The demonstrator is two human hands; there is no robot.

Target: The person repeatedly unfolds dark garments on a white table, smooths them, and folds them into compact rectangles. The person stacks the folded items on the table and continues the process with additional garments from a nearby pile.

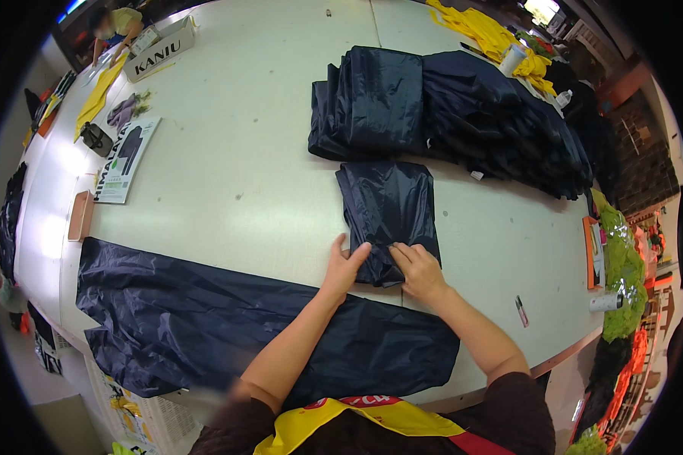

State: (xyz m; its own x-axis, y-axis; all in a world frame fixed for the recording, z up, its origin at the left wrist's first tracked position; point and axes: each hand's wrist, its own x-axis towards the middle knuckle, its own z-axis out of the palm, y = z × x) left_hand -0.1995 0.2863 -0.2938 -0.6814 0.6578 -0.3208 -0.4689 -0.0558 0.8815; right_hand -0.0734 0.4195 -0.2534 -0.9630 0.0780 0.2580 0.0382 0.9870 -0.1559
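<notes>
A folded dark navy garment [391, 197] of thin, shiny fabric lies in front of me on the pale table. My left hand [347, 267] grips its near left edge, thumb on top and the other fingers partly hidden at the side. At the near right part of the same garment, my right hand [421, 274] has its fingers bent together on a gathered bit of fabric. Beneath my forearms another navy garment [197, 311] is spread out long along the near table edge, somewhat wrinkled.
Beyond the folded piece sit a stack of folded navy garments [376, 98] and a loose navy heap [501, 121]. A small cutter-like tool [522, 311] lies at right. Leftward are a printed bag [129, 161], a pinkish tray [81, 216] and a box [162, 51]; a person [118, 26] works far left.
</notes>
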